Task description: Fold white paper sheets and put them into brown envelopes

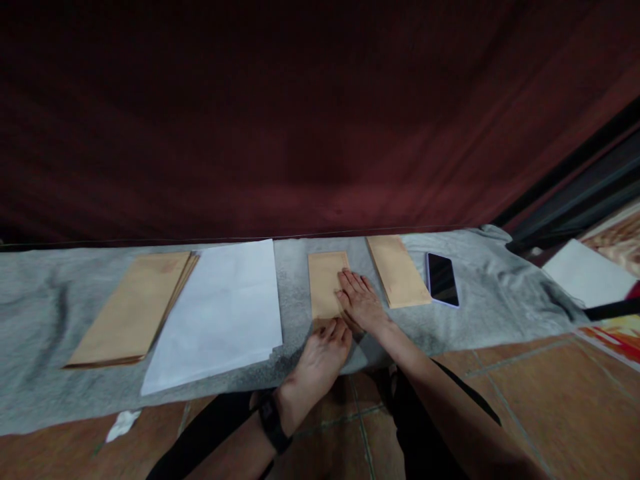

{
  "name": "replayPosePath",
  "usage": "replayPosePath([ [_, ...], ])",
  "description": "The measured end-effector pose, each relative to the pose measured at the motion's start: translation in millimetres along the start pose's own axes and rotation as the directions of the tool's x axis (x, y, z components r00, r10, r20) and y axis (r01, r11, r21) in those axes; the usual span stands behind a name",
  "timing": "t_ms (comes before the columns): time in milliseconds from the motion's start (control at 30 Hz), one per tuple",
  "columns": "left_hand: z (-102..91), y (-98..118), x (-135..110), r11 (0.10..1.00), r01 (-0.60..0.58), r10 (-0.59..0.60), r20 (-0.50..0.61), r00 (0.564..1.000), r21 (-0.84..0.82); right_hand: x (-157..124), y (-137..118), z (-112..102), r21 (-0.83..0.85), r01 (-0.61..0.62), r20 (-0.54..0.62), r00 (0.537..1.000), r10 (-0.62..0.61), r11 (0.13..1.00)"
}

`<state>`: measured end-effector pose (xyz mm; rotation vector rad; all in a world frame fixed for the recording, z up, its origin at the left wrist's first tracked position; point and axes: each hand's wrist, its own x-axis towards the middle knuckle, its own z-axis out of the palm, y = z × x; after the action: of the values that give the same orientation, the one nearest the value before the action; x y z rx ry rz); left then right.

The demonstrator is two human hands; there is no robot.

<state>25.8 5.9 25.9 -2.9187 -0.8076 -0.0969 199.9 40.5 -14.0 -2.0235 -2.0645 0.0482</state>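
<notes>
A brown paper envelope [326, 280] lies in front of me on a grey cloth. My right hand [364, 303] rests flat across its right side, fingers stretched out. Bent fingers of my left hand [327, 343] grip the near edge of the same envelope and cover part of it. To the right lies a small pile of brown envelopes [397, 270], close to my right fingers. Left of my hands is a stack of white paper sheets [225, 313], its edges slightly uneven. Larger brown envelopes [133, 307] are piled at the far left, partly against the white sheets.
A phone [443, 280] with a dark screen lies right of the envelopes. The grey cloth [500, 287] covers the long surface, with a dark red curtain [300, 133] behind it. On the tiled floor [565, 387] is a crumpled white tissue [123, 425].
</notes>
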Motion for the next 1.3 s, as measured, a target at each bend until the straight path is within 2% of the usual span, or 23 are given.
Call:
replayPosePath([
  [100,7.6,-1.5,1.6,0.997,0.029,-0.032,-0.056,0.998,-0.069,1.7,0.5,-2.5,0.004,0.001,0.005,1.000,-0.001,1.000],
  [200,19.8,1.3,1.8,0.995,-0.004,-0.011,-0.141,0.990,-0.104,4.6,2.3,-4.5,-0.002,-0.010,0.017,1.000,0.010,1.000],
  [267,26.1,5.5,0.4,0.992,-0.020,0.000,-0.158,0.987,-0.126,6.9,4.3,-4.8,-0.007,-0.019,0.024,1.000,0.019,1.000],
  [433,26.9,12.8,-3.7,0.986,-0.015,-0.005,-0.121,0.993,-0.166,11.5,7.8,-2.9,-0.024,-0.030,0.005,1.000,0.031,0.999],
  [700,20.1,8.4,-6.3,0.959,-0.089,0.073,-0.068,0.995,-0.271,21.9,9.3,2.0,-0.071,-0.054,-0.028,0.998,0.052,0.996],
  [1067,15.7,12.3,-8.2,0.950,-0.109,0.104,-0.034,0.994,-0.293,41.2,8.5,9.6,-0.071,-0.126,-0.079,0.990,0.120,0.989],
  [1300,15.9,13.1,-7.8,0.952,-0.098,0.090,-0.043,0.995,-0.288,38.7,2.2,9.8,-0.062,-0.174,-0.095,0.981,0.168,0.983],
])
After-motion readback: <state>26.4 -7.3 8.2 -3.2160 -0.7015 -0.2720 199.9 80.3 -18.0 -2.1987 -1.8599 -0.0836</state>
